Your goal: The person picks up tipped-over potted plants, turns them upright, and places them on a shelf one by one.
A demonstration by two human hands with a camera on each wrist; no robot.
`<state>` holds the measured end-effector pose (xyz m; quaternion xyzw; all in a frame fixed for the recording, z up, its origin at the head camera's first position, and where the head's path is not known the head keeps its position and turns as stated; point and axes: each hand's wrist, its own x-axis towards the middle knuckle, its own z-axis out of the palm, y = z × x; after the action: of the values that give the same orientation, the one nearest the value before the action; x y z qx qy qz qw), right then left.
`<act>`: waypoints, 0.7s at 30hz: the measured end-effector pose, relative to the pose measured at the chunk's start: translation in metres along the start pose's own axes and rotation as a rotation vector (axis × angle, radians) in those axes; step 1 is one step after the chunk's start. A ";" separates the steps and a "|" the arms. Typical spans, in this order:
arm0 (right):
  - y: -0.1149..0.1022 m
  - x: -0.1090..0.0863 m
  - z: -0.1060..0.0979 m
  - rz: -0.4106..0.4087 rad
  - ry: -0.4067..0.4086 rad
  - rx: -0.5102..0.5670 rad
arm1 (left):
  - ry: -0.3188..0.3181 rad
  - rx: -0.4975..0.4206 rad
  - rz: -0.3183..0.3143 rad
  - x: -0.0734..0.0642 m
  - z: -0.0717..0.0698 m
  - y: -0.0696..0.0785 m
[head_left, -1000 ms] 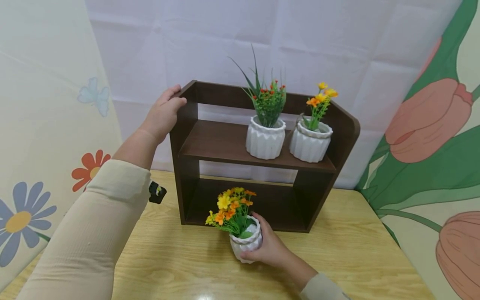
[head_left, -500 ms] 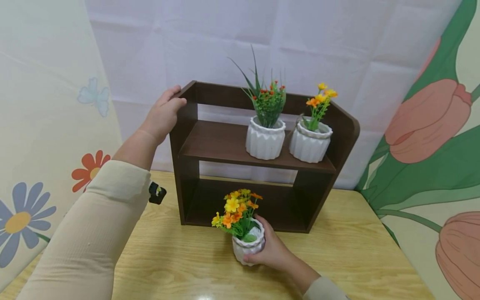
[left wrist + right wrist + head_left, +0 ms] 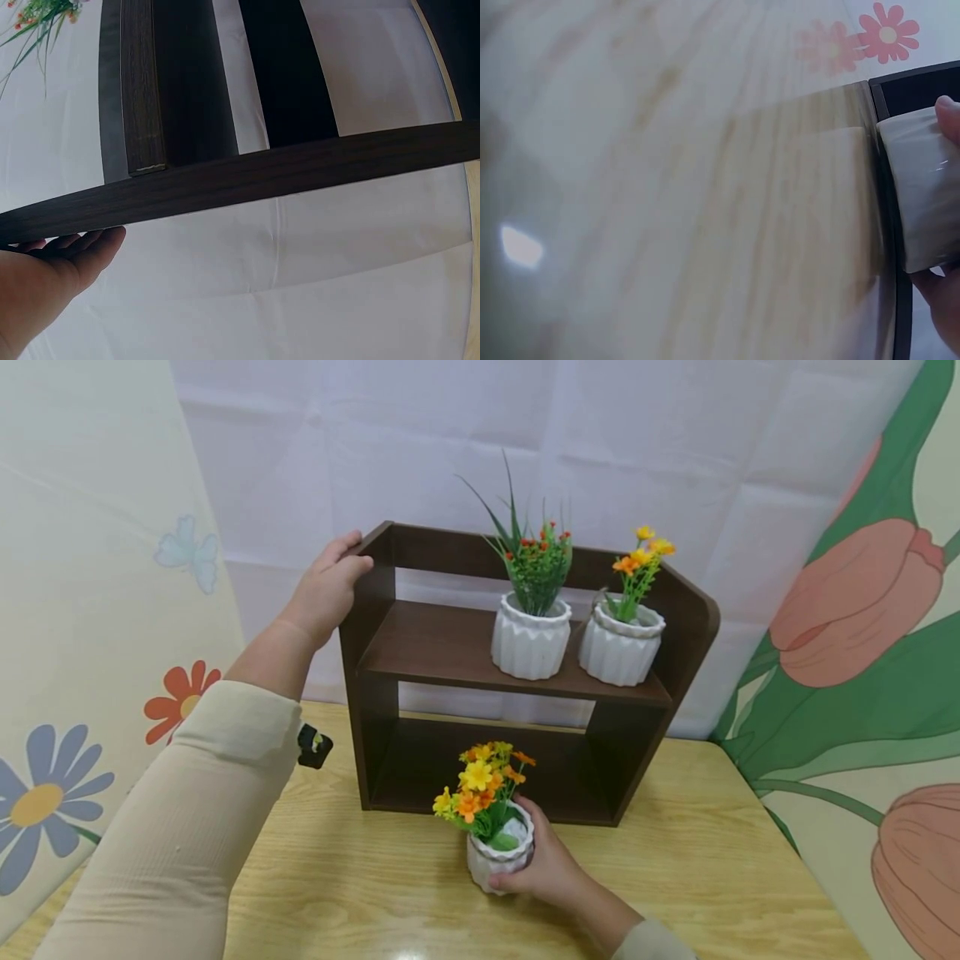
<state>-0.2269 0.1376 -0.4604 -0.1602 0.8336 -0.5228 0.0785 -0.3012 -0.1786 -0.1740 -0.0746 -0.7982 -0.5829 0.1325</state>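
My left hand [image 3: 326,585] holds the upper left side of a dark brown two-tier shelf [image 3: 442,639], its thumb lapping over the panel's edge. In the left wrist view, its fingers [image 3: 101,247] lie against the panel's outer face. My right hand [image 3: 543,864] grips a white ribbed flowerpot [image 3: 491,860] from the right, thumb in front. Yellow and orange flowers [image 3: 480,777] fill this pot, which leans slightly left before the lower tier. In the right wrist view, fingers [image 3: 949,120] show at the side of the white pot [image 3: 926,187].
Two more white pots stand on the upper tier: one with red-dotted greenery [image 3: 531,639], the other with orange-yellow flowers [image 3: 622,647] near the right panel. A small black object [image 3: 313,746] shows by the left sleeve. The wooden table [image 3: 360,893] meets a white cloth backdrop [image 3: 465,452].
My right hand has carried the gripped flowerpot a little to the right and slightly toward me. The left hand and the shelf have stayed in place.
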 end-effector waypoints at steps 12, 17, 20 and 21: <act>0.004 -0.003 0.002 -0.018 0.020 0.052 | -0.004 0.005 0.005 0.001 0.000 0.000; 0.006 -0.005 0.003 -0.026 0.030 0.062 | -0.005 0.010 0.005 0.001 0.000 0.000; 0.007 -0.005 0.004 -0.025 0.032 0.067 | -0.006 0.009 0.004 0.001 0.000 0.000; 0.007 -0.006 0.004 -0.024 0.032 0.066 | -0.006 0.009 0.004 0.001 0.000 0.000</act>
<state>-0.2218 0.1391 -0.4686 -0.1591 0.8150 -0.5535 0.0643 -0.3026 -0.1789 -0.1739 -0.0773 -0.8009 -0.5790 0.1316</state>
